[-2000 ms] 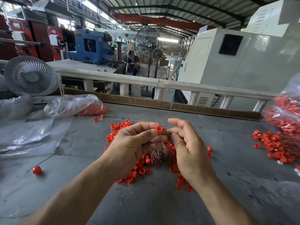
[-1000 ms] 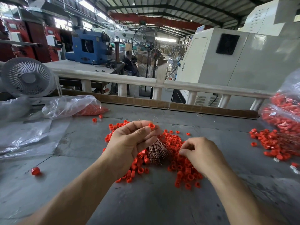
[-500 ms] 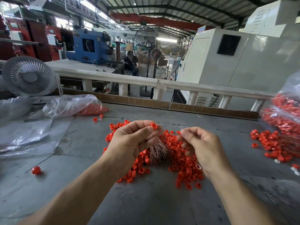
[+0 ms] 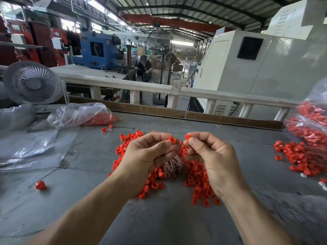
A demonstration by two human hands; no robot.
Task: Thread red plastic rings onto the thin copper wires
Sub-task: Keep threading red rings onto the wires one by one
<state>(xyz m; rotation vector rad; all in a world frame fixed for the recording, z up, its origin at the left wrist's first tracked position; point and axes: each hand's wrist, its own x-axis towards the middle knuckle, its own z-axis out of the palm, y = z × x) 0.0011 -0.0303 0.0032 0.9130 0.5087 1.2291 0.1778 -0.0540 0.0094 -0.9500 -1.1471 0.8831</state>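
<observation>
— checking the hands first: what does each one hold?
— left hand [image 4: 146, 156] is curled round a bundle of thin copper wires [image 4: 172, 166], whose ends fan out below the fingers. a red ring [image 4: 172, 139] sits at its thumb and forefinger tips. right hand [image 4: 212, 156] pinches a second red ring [image 4: 188, 137] between thumb and forefinger, its other fingers curled in.
— how do the two rings stand to each other?
— just beside each other, a small gap between. whether the left one sits on a wire, i cannot tell.
— location of the loose stock?
— a pile of red rings [image 4: 200, 181] lies on the grey table [image 4: 168, 223], directly under both hands. a further heap [image 4: 297, 156] lies at the right edge, beside a clear bag of rings [image 4: 311, 124]. another clear bag [image 4: 79, 114], partly filled, lies at far left, near a small white fan [image 4: 32, 83]. one ring [image 4: 40, 184] lies alone at near left.
— hands above the table or on it?
— raised above the pile; contact with it cannot be determined.
</observation>
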